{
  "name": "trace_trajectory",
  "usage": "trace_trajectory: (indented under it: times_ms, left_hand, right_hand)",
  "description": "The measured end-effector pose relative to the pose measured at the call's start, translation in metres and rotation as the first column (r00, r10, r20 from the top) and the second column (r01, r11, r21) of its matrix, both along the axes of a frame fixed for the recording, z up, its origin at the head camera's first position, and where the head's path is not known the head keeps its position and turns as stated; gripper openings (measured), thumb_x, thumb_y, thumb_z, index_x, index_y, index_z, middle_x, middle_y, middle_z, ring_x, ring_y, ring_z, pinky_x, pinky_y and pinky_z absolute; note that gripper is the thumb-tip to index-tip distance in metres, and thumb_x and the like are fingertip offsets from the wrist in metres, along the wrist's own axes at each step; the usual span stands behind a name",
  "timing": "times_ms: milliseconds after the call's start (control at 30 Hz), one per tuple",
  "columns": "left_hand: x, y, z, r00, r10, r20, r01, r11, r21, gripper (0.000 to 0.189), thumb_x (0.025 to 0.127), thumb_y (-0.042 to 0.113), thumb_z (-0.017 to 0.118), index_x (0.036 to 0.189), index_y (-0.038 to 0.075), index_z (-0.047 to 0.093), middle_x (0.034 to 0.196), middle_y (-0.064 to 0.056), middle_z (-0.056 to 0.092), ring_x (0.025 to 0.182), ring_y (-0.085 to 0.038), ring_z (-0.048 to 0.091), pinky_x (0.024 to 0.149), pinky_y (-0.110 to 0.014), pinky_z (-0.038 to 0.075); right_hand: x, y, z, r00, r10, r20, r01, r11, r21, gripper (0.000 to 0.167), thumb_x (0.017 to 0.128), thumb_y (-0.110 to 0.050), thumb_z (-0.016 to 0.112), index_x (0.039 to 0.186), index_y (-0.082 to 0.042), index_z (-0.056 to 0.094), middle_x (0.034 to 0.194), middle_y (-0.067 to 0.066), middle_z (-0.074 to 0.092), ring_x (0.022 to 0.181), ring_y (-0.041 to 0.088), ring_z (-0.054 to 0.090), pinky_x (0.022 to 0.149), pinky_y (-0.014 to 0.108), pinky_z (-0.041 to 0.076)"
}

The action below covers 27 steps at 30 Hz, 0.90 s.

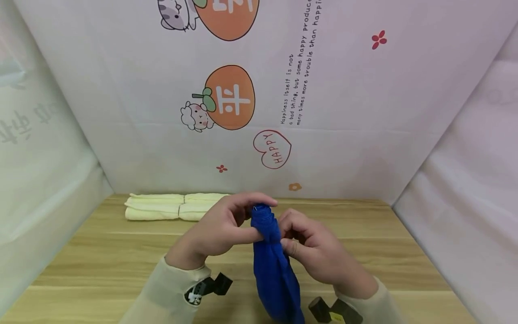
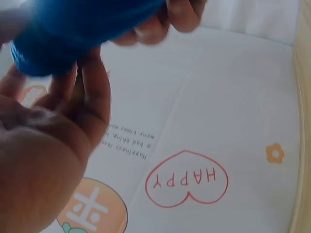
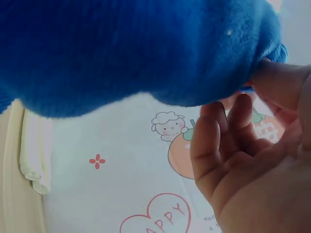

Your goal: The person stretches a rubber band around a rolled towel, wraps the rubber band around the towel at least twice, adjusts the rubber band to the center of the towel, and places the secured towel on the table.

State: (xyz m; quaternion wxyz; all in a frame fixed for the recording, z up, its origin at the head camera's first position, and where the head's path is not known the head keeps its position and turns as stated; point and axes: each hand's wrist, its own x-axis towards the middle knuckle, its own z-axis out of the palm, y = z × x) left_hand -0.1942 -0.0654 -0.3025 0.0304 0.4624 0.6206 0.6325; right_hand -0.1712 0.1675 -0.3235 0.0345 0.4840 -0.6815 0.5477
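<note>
A blue cloth hangs in front of me, gathered into tight folds at its upper end and loose below. My left hand grips the gathered end, thumb on the near side and fingers curled over the top. From the right, my right hand pinches the cloth's edge just below the gathers, between thumb and curled fingers. In the right wrist view the fabric looks soft and ribbed, with the thumb pressed to it. The left wrist view shows fingers of both hands under the cloth.
At the back left of the wooden table lies a rolled cream cloth bundle, with a thin tie around its middle; my left hand hides its right end. White printed sheeting walls the back and both sides.
</note>
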Motion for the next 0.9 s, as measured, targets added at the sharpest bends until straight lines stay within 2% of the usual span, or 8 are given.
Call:
trace_trajectory:
  times_ms: [167,300,433,600,667,767,833,900]
  left_hand:
    - [0.005,0.003,0.007,0.996,0.088,0.031,-0.087,0.995,-0.039,0.026,0.082,-0.001,0.074,0.107,0.005,0.069,0.093,-0.010,0.065,0.083,-0.028,0.058,0.074,-0.036,0.050]
    - [0.009,0.005,0.013,0.986,0.163,0.034,-0.159,0.983,-0.096,0.023,0.078,0.001,0.079,0.098,0.010,0.072,0.090,-0.007,0.067,0.081,-0.028,0.059,0.071,-0.036,0.050]
    - [0.013,0.004,0.017,0.964,0.242,0.107,-0.228,0.965,-0.128,0.023,0.078,0.005,0.081,0.098,0.010,0.073,0.089,-0.008,0.067,0.078,-0.027,0.058,0.067,-0.036,0.050]
    - [0.015,0.001,0.017,0.924,0.311,0.223,-0.291,0.949,-0.117,0.023,0.079,0.004,0.081,0.100,0.008,0.072,0.091,-0.013,0.066,0.080,-0.028,0.059,0.069,-0.037,0.053]
    - [0.015,0.001,0.016,0.911,0.323,0.255,-0.303,0.946,-0.114,0.023,0.079,0.003,0.081,0.099,0.007,0.071,0.092,-0.014,0.066,0.082,-0.029,0.059,0.070,-0.039,0.055]
    - [0.015,0.001,0.014,0.894,0.355,0.272,-0.335,0.935,-0.118,0.022,0.079,0.003,0.080,0.099,0.006,0.071,0.092,-0.014,0.065,0.082,-0.030,0.059,0.071,-0.040,0.055]
    - [0.015,0.001,0.014,0.896,0.353,0.270,-0.330,0.935,-0.127,0.024,0.080,0.004,0.080,0.102,0.006,0.070,0.093,-0.014,0.066,0.082,-0.030,0.060,0.071,-0.041,0.055]
    - [0.014,0.002,0.014,0.916,0.322,0.238,-0.294,0.945,-0.146,0.027,0.083,0.007,0.078,0.108,0.007,0.069,0.096,-0.013,0.066,0.083,-0.030,0.061,0.072,-0.041,0.056]
  right_hand:
    - [-0.004,0.006,0.001,0.992,0.122,0.003,-0.122,0.992,-0.006,0.019,0.097,0.008,0.055,0.095,-0.011,0.056,0.092,0.009,0.043,0.083,0.023,0.046,0.063,0.035,0.043]
    - [-0.004,0.010,0.005,0.978,0.189,0.082,-0.189,0.982,-0.011,0.014,0.095,0.004,0.058,0.091,-0.010,0.058,0.095,0.013,0.042,0.090,0.027,0.044,0.071,0.036,0.043]
    - [0.000,0.012,0.010,0.981,0.158,0.108,-0.162,0.987,0.024,0.015,0.089,0.000,0.064,0.084,-0.013,0.060,0.098,0.012,0.046,0.093,0.028,0.047,0.075,0.037,0.044]
    - [0.006,0.011,0.013,0.999,0.038,-0.012,-0.036,0.991,0.128,0.025,0.088,-0.003,0.072,0.077,-0.021,0.058,0.098,0.004,0.047,0.094,0.024,0.050,0.077,0.037,0.045]
    - [0.008,0.011,0.014,0.999,0.014,-0.049,-0.006,0.989,0.149,0.028,0.088,-0.004,0.074,0.076,-0.023,0.057,0.100,0.002,0.046,0.095,0.022,0.050,0.077,0.037,0.046]
    - [0.010,0.011,0.014,0.997,0.018,-0.081,-0.006,0.991,0.137,0.029,0.087,-0.003,0.074,0.075,-0.022,0.056,0.104,0.004,0.045,0.097,0.023,0.049,0.077,0.037,0.047]
    - [0.012,0.012,0.015,0.998,0.036,-0.059,-0.028,0.992,0.123,0.029,0.087,0.000,0.073,0.075,-0.020,0.056,0.107,0.007,0.045,0.100,0.026,0.048,0.079,0.038,0.048]
    - [0.014,0.013,0.017,1.000,0.028,0.007,-0.028,0.992,0.123,0.025,0.088,0.001,0.070,0.078,-0.018,0.056,0.111,0.010,0.046,0.105,0.030,0.047,0.083,0.038,0.047]
